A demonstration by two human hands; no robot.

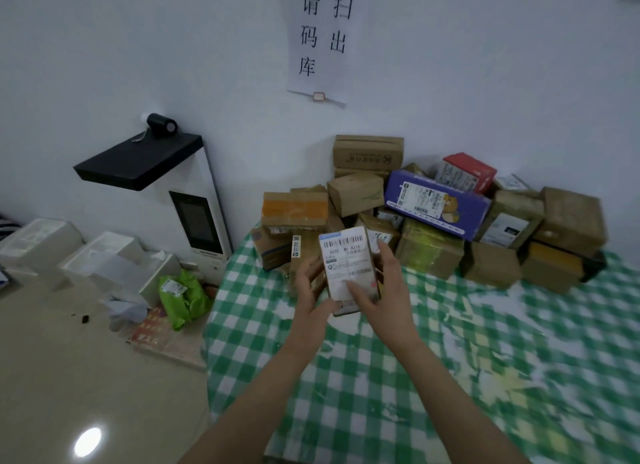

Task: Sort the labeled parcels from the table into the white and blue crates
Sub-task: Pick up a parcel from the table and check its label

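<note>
We hold labeled parcel (346,266) in two-handed grip: left hand (310,285), right hand (389,283) curled round its long sides, above table (415,377) far-left edge, long axis upright. White crates (104,256) lie left, nearer left hand.

Both bare forearms are reaching forward, nearly side by side. Left hand (309,285) and right hand (382,283) are gripping the parcel (348,263) between them, right thumb lying across its front.
</note>
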